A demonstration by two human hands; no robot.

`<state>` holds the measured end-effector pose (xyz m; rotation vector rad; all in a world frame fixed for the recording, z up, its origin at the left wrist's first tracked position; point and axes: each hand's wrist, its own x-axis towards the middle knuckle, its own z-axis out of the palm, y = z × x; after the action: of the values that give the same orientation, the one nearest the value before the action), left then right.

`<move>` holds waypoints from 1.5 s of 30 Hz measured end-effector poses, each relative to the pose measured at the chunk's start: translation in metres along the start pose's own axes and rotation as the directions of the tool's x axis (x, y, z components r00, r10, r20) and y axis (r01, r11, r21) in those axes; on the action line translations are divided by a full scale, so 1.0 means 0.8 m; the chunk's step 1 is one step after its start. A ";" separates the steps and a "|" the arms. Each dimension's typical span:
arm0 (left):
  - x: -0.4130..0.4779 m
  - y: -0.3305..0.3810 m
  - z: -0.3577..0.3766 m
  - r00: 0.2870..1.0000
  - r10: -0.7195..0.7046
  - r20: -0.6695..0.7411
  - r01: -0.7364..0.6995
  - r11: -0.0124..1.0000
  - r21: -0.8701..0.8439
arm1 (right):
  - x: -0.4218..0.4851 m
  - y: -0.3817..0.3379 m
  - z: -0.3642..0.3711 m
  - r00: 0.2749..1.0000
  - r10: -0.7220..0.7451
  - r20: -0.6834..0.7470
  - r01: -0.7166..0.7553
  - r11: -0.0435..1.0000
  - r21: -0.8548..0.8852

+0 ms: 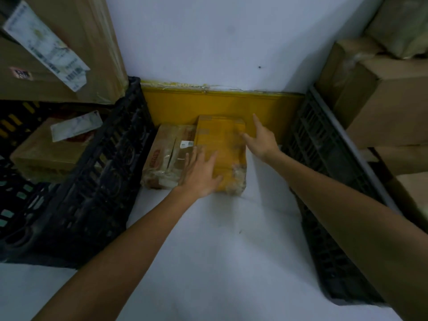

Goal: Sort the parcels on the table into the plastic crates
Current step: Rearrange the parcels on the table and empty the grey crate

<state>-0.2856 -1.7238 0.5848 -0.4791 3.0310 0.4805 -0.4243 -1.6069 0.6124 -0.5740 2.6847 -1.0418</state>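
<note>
Seizing flat yellow cardboard parcel (220, 147) | left hand (199, 174) splayed atop, right hand (261, 140) splayed beside | next: grip edges, likely to 9 o'clock black plastic crate (104, 170)

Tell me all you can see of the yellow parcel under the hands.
The yellow parcel is a flat, oblong cardboard box with clear tape crinkled at its near corners. It lies on the white table, far end by the wall's yellow band, left side against or slightly over the brown parcel. The left hand rests flat on its near end; the right hand touches its right edge, fingers spread.
</note>
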 end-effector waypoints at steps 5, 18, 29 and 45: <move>-0.027 0.066 -0.025 0.995 0.032 -0.092 -0.037 0.997 -0.061 | -0.032 -0.006 -0.072 0.989 -0.114 -0.096 0.108 0.992 -0.059; -0.138 0.298 -0.058 0.948 0.233 -0.218 -0.275 0.943 -0.188 | -0.195 0.035 -0.302 0.914 -0.352 -0.202 0.304 0.924 -0.233; -0.140 0.405 -0.031 0.970 0.234 -0.068 -0.242 0.903 -0.355 | -0.294 0.209 -0.429 0.983 0.044 -0.179 -0.126 0.869 -0.479; -0.119 0.413 -0.007 0.990 0.017 -0.138 -0.105 0.744 -0.660 | -0.320 0.277 -0.443 0.896 0.183 -0.403 -0.352 0.848 -0.396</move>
<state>-0.2958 -1.3986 0.6960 -0.4296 2.8960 1.6257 -0.3701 -1.1350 0.7328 -0.0531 3.2321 -0.4529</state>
